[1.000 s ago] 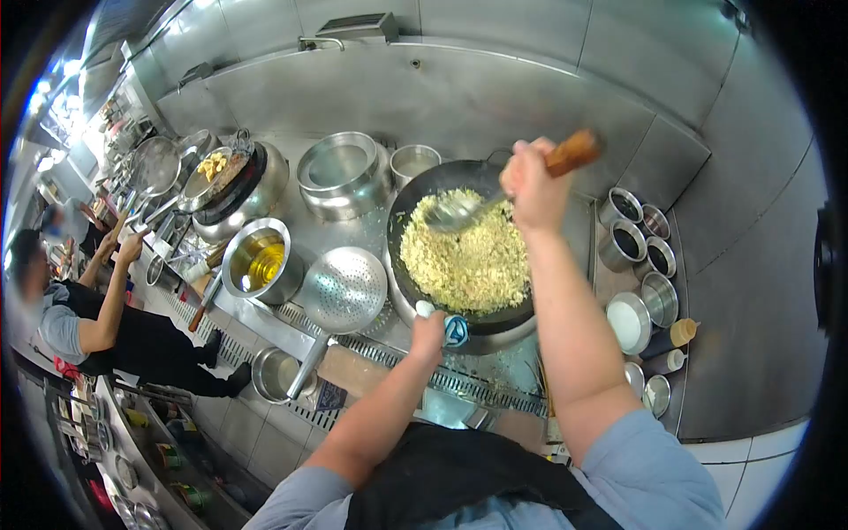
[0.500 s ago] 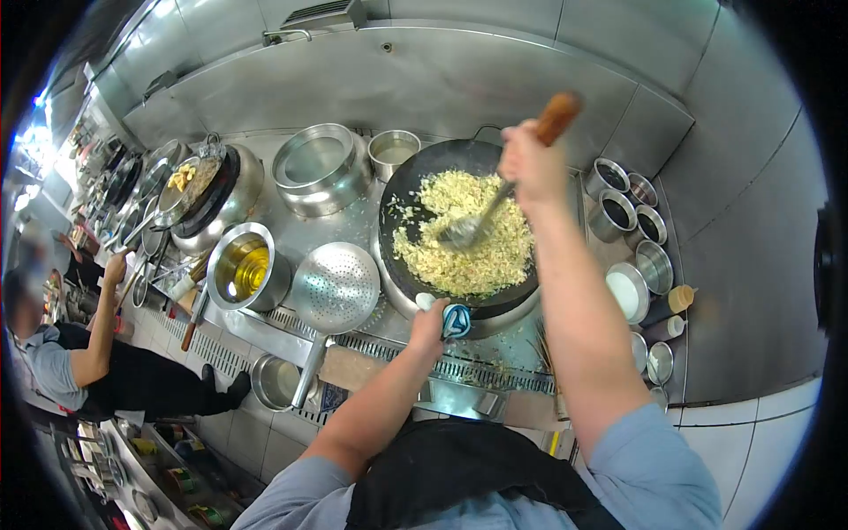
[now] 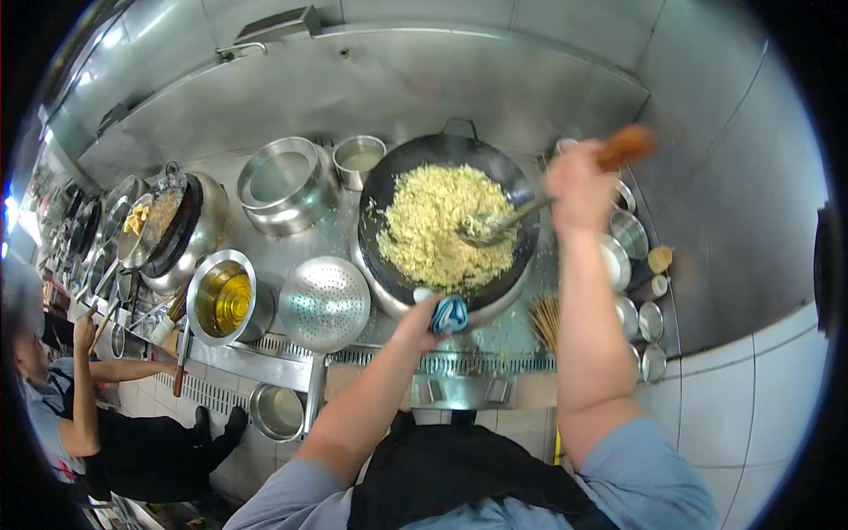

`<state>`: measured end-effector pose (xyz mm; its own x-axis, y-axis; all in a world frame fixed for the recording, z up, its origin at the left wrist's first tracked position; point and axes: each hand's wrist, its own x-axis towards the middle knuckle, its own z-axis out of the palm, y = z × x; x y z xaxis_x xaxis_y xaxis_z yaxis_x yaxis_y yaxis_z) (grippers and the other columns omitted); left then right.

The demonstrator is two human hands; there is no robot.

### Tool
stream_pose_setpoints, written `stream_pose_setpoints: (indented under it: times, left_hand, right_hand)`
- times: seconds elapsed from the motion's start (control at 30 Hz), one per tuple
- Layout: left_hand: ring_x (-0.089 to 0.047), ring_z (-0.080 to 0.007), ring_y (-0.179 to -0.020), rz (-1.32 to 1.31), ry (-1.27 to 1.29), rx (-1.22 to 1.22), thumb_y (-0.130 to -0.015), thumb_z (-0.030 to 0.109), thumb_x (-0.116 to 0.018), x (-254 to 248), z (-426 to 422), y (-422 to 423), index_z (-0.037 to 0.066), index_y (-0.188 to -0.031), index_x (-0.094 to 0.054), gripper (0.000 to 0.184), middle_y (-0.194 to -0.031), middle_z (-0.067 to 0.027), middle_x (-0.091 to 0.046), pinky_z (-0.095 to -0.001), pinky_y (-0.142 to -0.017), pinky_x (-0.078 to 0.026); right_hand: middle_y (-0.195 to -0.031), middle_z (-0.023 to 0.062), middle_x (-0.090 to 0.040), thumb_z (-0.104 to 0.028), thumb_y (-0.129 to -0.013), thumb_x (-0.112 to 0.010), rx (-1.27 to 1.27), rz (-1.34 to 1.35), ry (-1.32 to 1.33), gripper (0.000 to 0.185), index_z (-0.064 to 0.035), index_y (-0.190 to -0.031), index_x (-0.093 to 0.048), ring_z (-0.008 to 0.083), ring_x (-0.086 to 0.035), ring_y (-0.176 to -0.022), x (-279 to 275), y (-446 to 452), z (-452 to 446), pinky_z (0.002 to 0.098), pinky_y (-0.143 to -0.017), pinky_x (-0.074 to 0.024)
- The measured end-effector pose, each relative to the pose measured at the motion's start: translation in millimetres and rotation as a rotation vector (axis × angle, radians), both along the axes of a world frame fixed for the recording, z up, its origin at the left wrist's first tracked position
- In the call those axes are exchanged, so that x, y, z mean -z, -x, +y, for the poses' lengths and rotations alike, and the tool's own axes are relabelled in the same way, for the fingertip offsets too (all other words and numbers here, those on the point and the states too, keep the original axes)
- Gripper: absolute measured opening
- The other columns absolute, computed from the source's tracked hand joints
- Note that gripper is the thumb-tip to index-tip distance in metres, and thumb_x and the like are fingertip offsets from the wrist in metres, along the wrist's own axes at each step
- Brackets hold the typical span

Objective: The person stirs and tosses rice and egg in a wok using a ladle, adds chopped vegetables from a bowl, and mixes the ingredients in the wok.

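My right hand (image 3: 581,190) is wrapped round the wooden handle of a metal ladle (image 3: 530,208). The ladle's head is partly sunk in a heap of yellowish fried rice (image 3: 442,208) on the right side of a black wok (image 3: 378,190). At the wok's near edge, my left hand (image 3: 422,320) grips a blue and white striped cloth (image 3: 450,314) bunched where the wok's near handle would be; the handle itself is hidden. The wok sits on a round metal burner ring.
A perforated strainer (image 3: 324,303), a pot of oil (image 3: 221,298) and a large metal pot (image 3: 283,181) stand left of the wok. Seasoning containers (image 3: 628,234) and a bamboo brush (image 3: 545,323) are at right. A co-worker (image 3: 115,442) stands at far left by another wok.
My right hand has moved right and slightly down, drawing the ladle toward the wok's right side. The rice is gathered into a more compact heap. The camera view has shifted.
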<state>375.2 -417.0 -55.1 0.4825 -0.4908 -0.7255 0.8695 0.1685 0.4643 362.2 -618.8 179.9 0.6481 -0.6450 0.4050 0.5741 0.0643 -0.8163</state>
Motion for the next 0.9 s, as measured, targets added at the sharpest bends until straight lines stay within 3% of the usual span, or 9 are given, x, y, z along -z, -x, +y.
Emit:
stream_pose_setpoints:
  times: [0.07,0.13,0.27,0.33,0.47,0.63,0.67,0.8,0.9]
  left_hand:
    - [-0.061,-0.0172,-0.063,0.013,-0.024,0.01,-0.091,0.031,-0.055,18.0,-8.6,5.3,0.013,-0.095,-0.059,0.019,-0.078,-0.0036,-0.064,-0.0326,-0.046,-0.045]
    - [-0.062,-0.0195,-0.063,-0.138,-0.004,-0.052,-0.092,0.023,-0.052,45.9,-14.4,-5.7,0.008,-0.092,-0.057,0.016,-0.076,-0.0072,-0.062,-0.0347,-0.047,-0.049]
    - [-0.066,-0.0239,-0.074,-0.137,0.08,-0.303,-0.092,0.014,-0.048,-44.6,3.0,69.3,0.004,-0.101,-0.051,0.014,-0.085,-0.0107,-0.062,-0.0407,-0.059,-0.056]
    - [-0.066,-0.0245,-0.077,-0.022,0.067,-0.282,-0.092,0.013,-0.046,-73.0,13.3,103.8,0.004,-0.106,-0.049,0.016,-0.09,-0.0114,-0.062,-0.0424,-0.062,-0.056]
    - [-0.064,-0.0219,-0.069,-0.234,0.038,-0.219,-0.094,0.018,-0.046,-21.4,5.7,59.4,0.003,-0.099,-0.052,0.016,-0.085,-0.0094,-0.062,-0.0385,-0.061,-0.056]
    - [-0.067,-0.026,-0.084,-0.062,-0.019,-0.201,-0.092,0.01,-0.047,10.1,62.3,138.8,0.0,-0.115,-0.048,0.025,-0.098,-0.0131,-0.063,-0.0397,-0.068,-0.058]
    - [-0.067,-0.0257,-0.087,-0.112,0.011,-0.212,-0.093,0.011,-0.047,-37.1,56.5,144.5,0.001,-0.115,-0.05,0.024,-0.101,-0.0127,-0.064,-0.0394,-0.068,-0.058]
    - [-0.066,-0.0239,-0.073,-0.139,0.017,-0.156,-0.095,0.022,-0.045,-96.7,24.7,72.0,0.005,-0.099,-0.055,0.021,-0.091,-0.0115,-0.065,-0.0376,-0.058,-0.055]
    - [-0.066,-0.0223,-0.074,-0.17,-0.045,-0.271,-0.092,0.019,-0.049,-24.6,29.4,88.7,0.003,-0.102,-0.055,0.02,-0.093,-0.0115,-0.064,-0.0375,-0.059,-0.055]
  right_hand:
    - [-0.053,-0.003,-0.036,-0.004,-0.085,-0.054,-0.024,0.063,-0.01,0.018,-0.0077,-0.072,-0.042,0.0102,-0.035,-0.041,81.7,-40.9,6.8,0.0266,-0.04,-0.0285]
    - [-0.051,-0.0027,-0.035,-0.003,-0.085,-0.054,-0.097,0.081,-0.054,0.021,-0.009,-0.07,-0.04,0.0095,-0.034,-0.04,47.8,-45.1,22.9,0.0262,-0.039,-0.0278]
    - [-0.05,-0.0026,-0.034,-0.003,-0.085,-0.055,-0.187,0.176,-0.007,0.023,-0.0103,-0.069,-0.04,0.0079,-0.031,-0.037,-33.4,24.2,67.2,0.0258,-0.035,-0.0244]
    - [-0.05,-0.003,-0.035,-0.004,-0.084,-0.056,-0.13,0.188,-0.056,0.023,-0.0104,-0.069,-0.04,0.008,-0.032,-0.036,2.6,10.7,69.7,0.0263,-0.034,-0.0238]
    - [-0.05,-0.003,-0.037,-0.006,-0.083,-0.058,0.172,0.132,0.145,0.023,-0.0102,-0.068,-0.041,0.009,-0.034,-0.038,44.4,-59.5,42.9,0.0275,-0.037,-0.0271]
    - [-0.051,-0.0011,-0.041,-0.007,-0.083,-0.058,0.014,0.039,0.154,0.017,-0.007,-0.071,-0.046,0.0109,-0.04,-0.041,-60.8,-3.1,53.2,0.0281,-0.043,-0.0336]
    - [-0.052,-0.0003,-0.042,-0.007,-0.083,-0.058,-0.024,-0.015,0.153,0.018,-0.0065,-0.07,-0.046,0.0103,-0.043,-0.042,-72.5,15.7,60.1,0.0269,-0.042,-0.033]
    - [-0.053,-0.0006,-0.044,-0.008,-0.084,-0.058,0.001,0.079,0.333,0.02,-0.0081,-0.068,-0.046,0.0087,-0.042,-0.043,-13.0,17.3,69.0,0.0253,-0.042,-0.032]
    - [-0.054,-0.0015,-0.044,-0.008,-0.084,-0.059,0.021,0.213,0.413,0.022,-0.0087,-0.067,-0.046,0.0082,-0.042,-0.046,36.7,-22.4,53.0,0.0249,-0.048,-0.034]
